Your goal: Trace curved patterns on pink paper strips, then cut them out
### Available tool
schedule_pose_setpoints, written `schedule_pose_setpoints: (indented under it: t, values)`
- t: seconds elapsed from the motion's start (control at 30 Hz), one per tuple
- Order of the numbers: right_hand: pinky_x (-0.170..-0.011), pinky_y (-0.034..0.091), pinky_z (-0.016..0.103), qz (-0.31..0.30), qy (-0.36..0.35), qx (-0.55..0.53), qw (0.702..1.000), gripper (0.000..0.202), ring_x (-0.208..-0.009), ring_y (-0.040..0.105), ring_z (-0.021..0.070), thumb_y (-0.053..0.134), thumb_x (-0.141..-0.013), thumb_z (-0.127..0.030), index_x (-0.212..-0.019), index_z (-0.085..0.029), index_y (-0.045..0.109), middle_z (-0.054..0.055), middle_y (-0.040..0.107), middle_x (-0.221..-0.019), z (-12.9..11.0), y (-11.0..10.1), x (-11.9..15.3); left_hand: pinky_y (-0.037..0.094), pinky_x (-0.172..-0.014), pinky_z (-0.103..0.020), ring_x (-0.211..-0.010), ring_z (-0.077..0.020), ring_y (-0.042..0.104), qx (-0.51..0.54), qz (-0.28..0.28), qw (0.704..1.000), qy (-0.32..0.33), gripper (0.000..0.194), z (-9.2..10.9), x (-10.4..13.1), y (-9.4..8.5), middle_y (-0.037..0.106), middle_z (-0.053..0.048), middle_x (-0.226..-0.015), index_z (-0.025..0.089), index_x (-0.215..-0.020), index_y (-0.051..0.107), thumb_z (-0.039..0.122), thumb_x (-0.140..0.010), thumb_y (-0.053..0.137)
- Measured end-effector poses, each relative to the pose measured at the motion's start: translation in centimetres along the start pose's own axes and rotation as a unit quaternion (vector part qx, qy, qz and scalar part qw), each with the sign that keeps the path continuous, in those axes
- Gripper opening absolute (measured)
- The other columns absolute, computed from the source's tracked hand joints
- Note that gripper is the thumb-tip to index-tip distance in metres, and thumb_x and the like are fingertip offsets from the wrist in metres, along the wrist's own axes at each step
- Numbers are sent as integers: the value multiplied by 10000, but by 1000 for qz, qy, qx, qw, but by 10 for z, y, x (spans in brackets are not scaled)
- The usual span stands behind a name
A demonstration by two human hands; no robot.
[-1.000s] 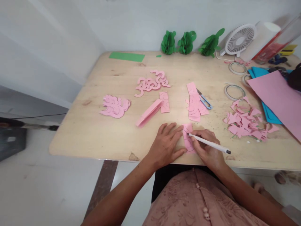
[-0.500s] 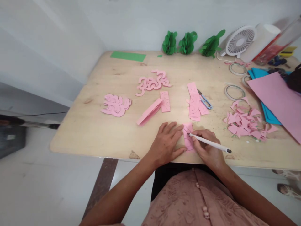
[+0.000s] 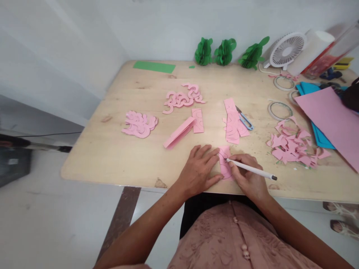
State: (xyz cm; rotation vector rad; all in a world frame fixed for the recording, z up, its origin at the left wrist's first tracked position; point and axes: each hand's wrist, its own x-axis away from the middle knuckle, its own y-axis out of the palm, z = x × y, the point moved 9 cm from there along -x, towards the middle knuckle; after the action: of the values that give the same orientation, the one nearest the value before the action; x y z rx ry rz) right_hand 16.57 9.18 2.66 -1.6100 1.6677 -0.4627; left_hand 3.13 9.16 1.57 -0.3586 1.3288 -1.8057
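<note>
Under my fingers lies a small pink paper strip [image 3: 225, 172] with curved lines drawn on it. My left hand [image 3: 198, 170] rests flat with fingers spread, its fingertips and thumb touching the strip's left edge. A white pen [image 3: 252, 170] is pinched in my right hand [image 3: 249, 179], its tip on the strip. Just beyond are a folded pink paper [image 3: 179, 132], a marked pink piece [image 3: 198, 120] and more pink strips [image 3: 232, 121] beside blue-handled snips [image 3: 246, 120].
Cut pink curls [image 3: 183, 98] and a pile of pink shapes [image 3: 140, 124] lie left. Pink scraps [image 3: 294, 145], tape rolls [image 3: 280, 111] and pink sheets [image 3: 331, 116] over blue ones are right. Green paper shapes [image 3: 224, 52] and a white fan [image 3: 287, 50] stand at the back.
Both hands and the pen stay almost where they were on the strip. The whole view has shifted very slightly.
</note>
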Motion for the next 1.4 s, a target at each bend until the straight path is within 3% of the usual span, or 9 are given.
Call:
schedule_pose_setpoints:
  t: [1.4]
  values:
    - [-848,419,425,-14,-31,5,999,114,-794,667,217,554,-871,-299,-841,-232,642,26,732,-823,-9,8,-2,232,-1129,-492,-1327,-293,381,-1,-4,1000,-3,394,-1,0,1,515,-74,-1393,182,-1157,569,452,-870,556]
